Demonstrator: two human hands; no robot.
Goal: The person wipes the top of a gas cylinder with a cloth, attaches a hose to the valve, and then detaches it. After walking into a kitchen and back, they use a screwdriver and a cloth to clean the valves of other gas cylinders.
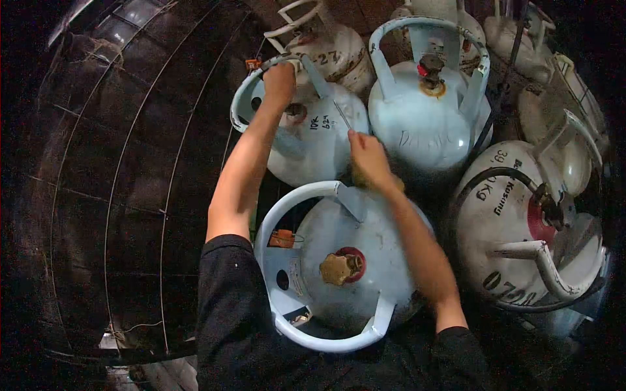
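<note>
My left hand (279, 85) is closed over the collar ring of a pale blue gas cylinder (339, 150) with black handwriting on its shoulder. Between the fingers of my right hand (372, 158) is a thin metal rod (342, 114), its far end pointing up and left over that cylinder's shoulder. Nearer to me, below both hands, stands another pale blue cylinder (385, 254) with a brass valve knob (334, 269) and an orange tag (282, 238) at its collar. The left hand's fingertips are turned away from view.
At the upper right is a third blue cylinder (417, 130). A whitish cylinder (482, 228) with a black hose (492, 171) leans at the right. Several more cylinders stand behind. A dark wire grid (163, 212) runs along the left.
</note>
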